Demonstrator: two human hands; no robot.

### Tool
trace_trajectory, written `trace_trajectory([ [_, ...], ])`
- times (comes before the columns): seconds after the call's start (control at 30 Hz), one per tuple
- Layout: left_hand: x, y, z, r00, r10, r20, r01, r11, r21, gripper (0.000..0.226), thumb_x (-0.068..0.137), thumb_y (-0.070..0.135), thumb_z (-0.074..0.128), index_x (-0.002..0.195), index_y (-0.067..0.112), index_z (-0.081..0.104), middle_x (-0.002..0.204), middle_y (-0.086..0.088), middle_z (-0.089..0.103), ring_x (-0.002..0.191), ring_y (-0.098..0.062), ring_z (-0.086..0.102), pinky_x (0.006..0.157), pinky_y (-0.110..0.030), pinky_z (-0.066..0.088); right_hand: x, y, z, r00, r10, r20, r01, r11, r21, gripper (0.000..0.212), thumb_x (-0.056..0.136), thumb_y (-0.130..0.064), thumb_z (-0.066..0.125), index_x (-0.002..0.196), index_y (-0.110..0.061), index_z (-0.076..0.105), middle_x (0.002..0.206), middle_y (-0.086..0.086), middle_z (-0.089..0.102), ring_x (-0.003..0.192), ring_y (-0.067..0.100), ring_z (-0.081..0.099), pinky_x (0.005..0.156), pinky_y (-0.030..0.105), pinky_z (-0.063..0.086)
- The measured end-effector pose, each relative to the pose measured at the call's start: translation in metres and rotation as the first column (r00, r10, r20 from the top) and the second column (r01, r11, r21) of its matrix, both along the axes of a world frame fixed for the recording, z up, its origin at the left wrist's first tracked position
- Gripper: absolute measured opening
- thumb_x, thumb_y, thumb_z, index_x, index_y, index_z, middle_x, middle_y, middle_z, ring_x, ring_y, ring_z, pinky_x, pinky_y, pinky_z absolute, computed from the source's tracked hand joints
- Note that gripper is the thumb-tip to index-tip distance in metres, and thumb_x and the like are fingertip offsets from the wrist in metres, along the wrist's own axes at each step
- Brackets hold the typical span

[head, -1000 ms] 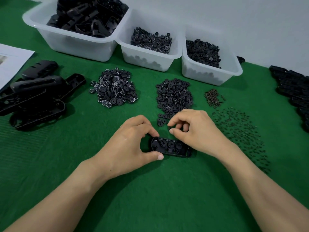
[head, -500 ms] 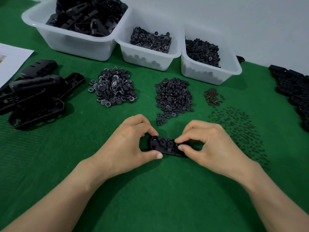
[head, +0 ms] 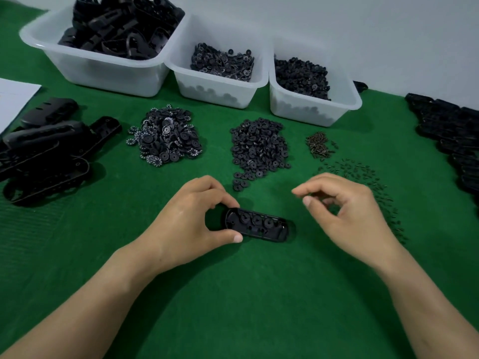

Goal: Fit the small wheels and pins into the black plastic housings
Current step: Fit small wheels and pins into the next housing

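A black plastic housing [head: 259, 226] lies open side up on the green cloth, with a few small wheels seated in it. My left hand [head: 191, 221] pinches its left end between thumb and forefinger. My right hand [head: 344, 211] hovers to the right of the housing, off it, fingers loosely curled; motion blur hides whether the fingertips hold anything. Behind lie a pile of toothed wheels [head: 166, 137], a pile of small black wheels [head: 259, 149], brown pins [head: 320, 145] and scattered dark pins [head: 363, 177].
Three white bins stand at the back: housings [head: 103, 66], toothed wheels [head: 220, 84], small wheels [head: 316, 104]. Loose black housings [head: 49, 151] are heaped at the left, and more black housings [head: 451, 141] are stacked at the right edge. A white sheet [head: 13, 99] lies far left.
My right hand has let go of the housing's right end and moved right and up toward the scattered pins. The left hand still holds the housing in place.
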State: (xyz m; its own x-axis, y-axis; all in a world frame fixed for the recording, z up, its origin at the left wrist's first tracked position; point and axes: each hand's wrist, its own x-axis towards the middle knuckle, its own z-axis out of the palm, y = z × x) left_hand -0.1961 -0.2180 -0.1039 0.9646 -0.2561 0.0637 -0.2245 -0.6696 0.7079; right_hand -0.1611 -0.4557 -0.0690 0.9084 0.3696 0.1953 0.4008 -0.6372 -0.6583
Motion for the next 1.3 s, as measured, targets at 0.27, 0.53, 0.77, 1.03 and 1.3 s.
trace_trajectory([
  [0.27, -0.012, -0.036, 0.007, 0.986, -0.167, -0.013, 0.168, 0.984, 0.055, 0.039, 0.062, 0.057, 0.068, 0.096, 0.040, 0.062, 0.098, 0.024, 0.046, 0.100, 0.002, 0.044, 0.094, -0.023, 0.034, -0.015, -0.073, 0.006, 0.990, -0.096, -0.103, 0.110, 0.984, 0.139, 0.015, 0.078, -0.017, 0.065, 0.084, -0.030, 0.069, 0.082, -0.008, 0.070, 0.073, 0.016, 0.064, 0.068, 0.027, 0.054],
  [0.53, -0.023, -0.102, 0.010, 0.956, -0.291, -0.021, 0.292, 0.955, 0.046, 0.041, 0.063, 0.057, 0.068, 0.100, 0.040, 0.060, 0.098, 0.025, 0.042, 0.103, 0.007, 0.033, 0.093, -0.007, 0.020, -0.042, -0.134, 0.000, 0.987, -0.122, -0.106, 0.123, 0.992, 0.000, 0.013, 0.075, -0.015, 0.071, 0.079, -0.028, 0.071, 0.074, -0.002, 0.065, 0.053, 0.009, 0.050, 0.049, 0.018, 0.042],
  [0.77, -0.033, -0.141, 0.004, 0.972, -0.235, 0.018, 0.234, 0.971, 0.048, 0.044, 0.062, 0.060, 0.066, 0.099, 0.037, 0.060, 0.092, 0.022, 0.041, 0.106, 0.009, 0.027, 0.093, -0.006, 0.013, -0.046, -0.135, -0.004, 0.997, -0.068, -0.030, 0.061, 0.982, -0.177, 0.014, 0.073, -0.008, 0.074, 0.080, -0.020, 0.074, 0.066, -0.016, 0.053, 0.056, -0.002, 0.050, 0.054, 0.005, 0.037],
  [1.03, -0.037, -0.146, 0.000, 0.988, -0.154, 0.025, 0.153, 0.988, 0.033, 0.044, 0.058, 0.060, 0.070, 0.093, 0.035, 0.064, 0.085, 0.021, 0.043, 0.099, 0.004, 0.036, 0.092, -0.011, 0.020, -0.038, -0.130, -0.008, 0.999, 0.003, -0.054, -0.021, 0.936, -0.350, 0.009, 0.076, -0.020, 0.074, 0.083, -0.026, 0.074, 0.074, -0.017, 0.055, 0.066, -0.005, 0.052, 0.056, 0.009, 0.029],
  [1.3, -0.037, -0.147, -0.001, 0.990, -0.138, 0.021, 0.137, 0.989, 0.059, 0.048, 0.057, 0.062, 0.063, 0.095, 0.033, 0.064, 0.086, 0.021, 0.044, 0.093, 0.002, 0.040, 0.093, -0.011, 0.020, -0.055, -0.114, -0.005, 0.996, 0.092, 0.021, -0.087, 0.984, -0.157, 0.006, 0.078, -0.011, 0.069, 0.075, -0.015, 0.066, 0.074, -0.011, 0.054, 0.067, 0.003, 0.051, 0.061, 0.010, 0.036],
])
